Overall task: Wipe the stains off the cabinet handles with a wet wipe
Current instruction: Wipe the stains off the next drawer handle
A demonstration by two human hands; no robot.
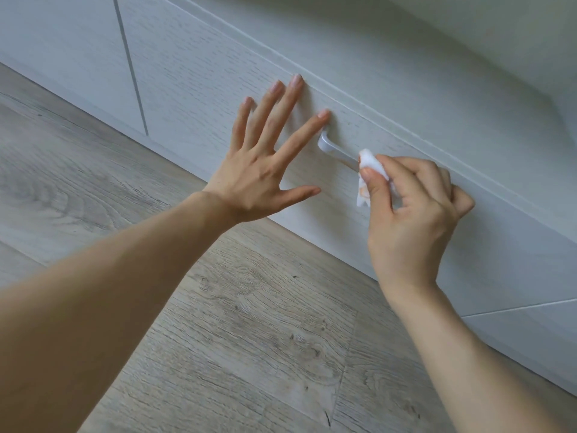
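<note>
Where the cabinet handle [337, 150] runs diagonally down-right, right hand [415, 214] pinching wet wipe [370, 173] against its lower end, left hand [259, 157] spread flat on drawer front [203, 89], index fingertip beside its upper end.

The cabinet front [199, 67] is pale whitish grey with a fine wood-grain pattern of short, darker streaks running along its length. A thin grey line marks the seam between two of its panels, and a lighter line edges the panel top. The handle [335, 149] is a silvery grey metal with a soft sheen. The wet wipe [370, 164] is white, with faint orange-brown smudges on its lower hanging part. The floor [249, 323] is grey-beige wood-look planking, patterned with darker swirling grain, knots and small dark specks, and thin lines between planks.
</note>
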